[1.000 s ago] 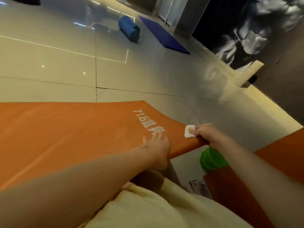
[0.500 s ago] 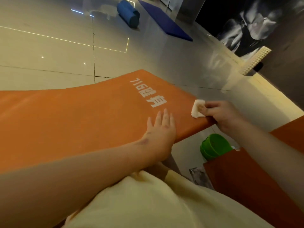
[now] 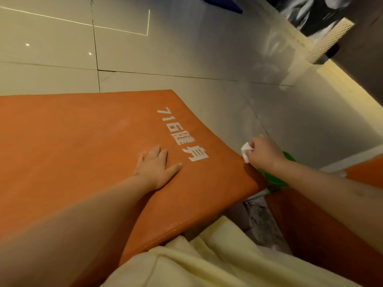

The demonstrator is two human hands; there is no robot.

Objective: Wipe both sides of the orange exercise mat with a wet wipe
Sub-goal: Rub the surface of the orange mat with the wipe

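Now the mat (image 3: 83, 152) lies spread before the person, printed side up. The left hand (image 3: 155, 166) rests flat on the mat beside its white print, fingers straight, holding nothing. The right hand (image 3: 263, 154) is at the mat's right edge, its fingers curled round the wipe (image 3: 245, 151), which touches that edge. To do this well, I think the left hand should press the mat firm while the wipe runs along the whole edge with even pressure.

Floor: glossy beige tiles (image 3: 165, 48) | far edge: blue mat (image 3: 222, 3) | right: green plastic container (image 3: 274, 180) on floor | near: my cream garment (image 3: 207, 257)
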